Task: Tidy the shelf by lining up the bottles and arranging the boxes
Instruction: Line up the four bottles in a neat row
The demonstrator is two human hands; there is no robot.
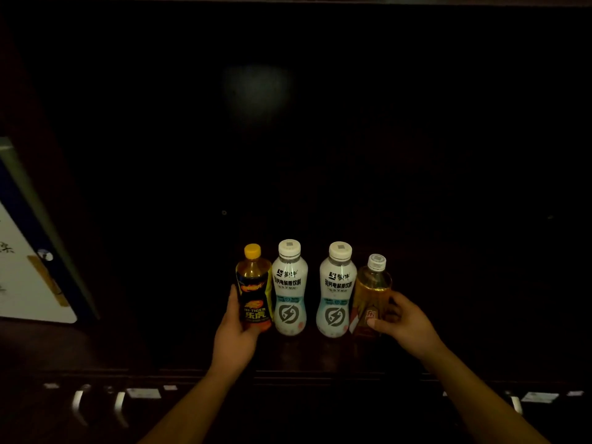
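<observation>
Several bottles stand upright in a row on a dark shelf [320,350]. At the left end is a yellow-capped energy drink bottle [253,288], and my left hand [235,331] wraps around its lower half. Two white milk-drink bottles [290,288] [337,291] stand in the middle with a small gap between them. At the right end is an amber tea bottle [371,290] with a white cap, held low down by my right hand [405,322]. No boxes are visible in the dim light.
A large flat white and blue box [28,261] leans at the far left. The shelf's back wall [288,139] is dark. Below the front edge [320,374] are metal handles [77,400] and white labels [143,393].
</observation>
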